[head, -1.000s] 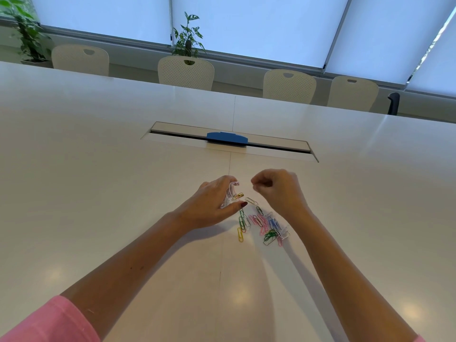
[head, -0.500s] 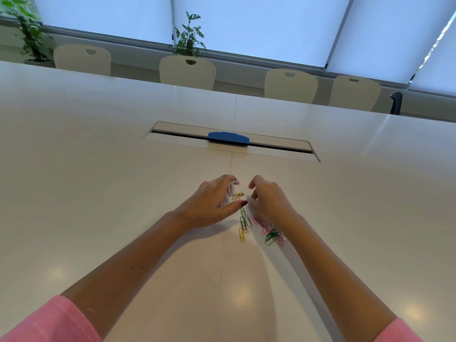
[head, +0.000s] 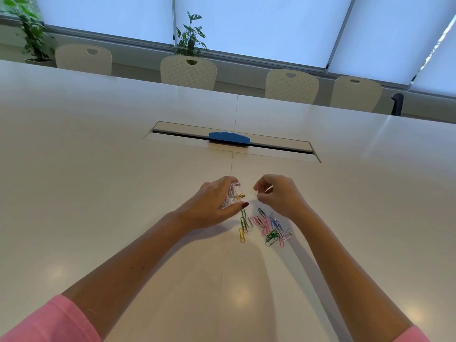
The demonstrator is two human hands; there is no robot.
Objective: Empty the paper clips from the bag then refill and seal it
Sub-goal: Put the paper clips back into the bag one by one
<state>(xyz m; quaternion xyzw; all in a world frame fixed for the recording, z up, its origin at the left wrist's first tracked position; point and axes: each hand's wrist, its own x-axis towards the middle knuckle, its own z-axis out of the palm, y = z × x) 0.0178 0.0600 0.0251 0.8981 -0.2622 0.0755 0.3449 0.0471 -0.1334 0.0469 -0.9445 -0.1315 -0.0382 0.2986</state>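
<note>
My left hand grips a small clear plastic bag, crumpled in the fingers, with a yellow paper clip showing at its mouth. My right hand is raised just right of the bag and pinches a pale paper clip between thumb and fingertips. Below both hands, several coloured paper clips lie loose on the white table: green, yellow, pink, blue and white ones.
A cable slot with a blue cover crosses the table beyond my hands. Cream chairs line the far edge, with potted plants and blinds behind them.
My right hand dipped down to the pile of clips half a second ago and has now lifted again with one clip pinched, close to the bag's mouth. My left hand has stayed put.
</note>
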